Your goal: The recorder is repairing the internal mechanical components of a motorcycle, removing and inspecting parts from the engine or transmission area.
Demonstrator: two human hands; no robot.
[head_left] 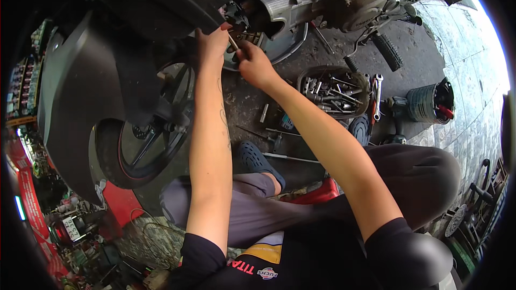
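My right hand [253,65] is closed round the lower end of a slim metal rod-shaped tool [233,42]; its exact kind does not show. The rod slants up and left to the fingers of my left hand [213,47], which are bent together at the open engine [236,15] of a motorcycle. What those fingers grip is hidden. Dark body panels [183,0] hang just above the left hand. Beneath both hands, a round pan [293,43] with small parts in it rests on the floor.
A basin of sockets and tools [336,94] sits right of my forearms, beside combination wrenches [377,96], a cordless power tool [398,118] and a bucket [424,104]. Loose tools, including a long bar [290,157], lie near my shoe [258,161]. The wheel [115,156] stands at left.
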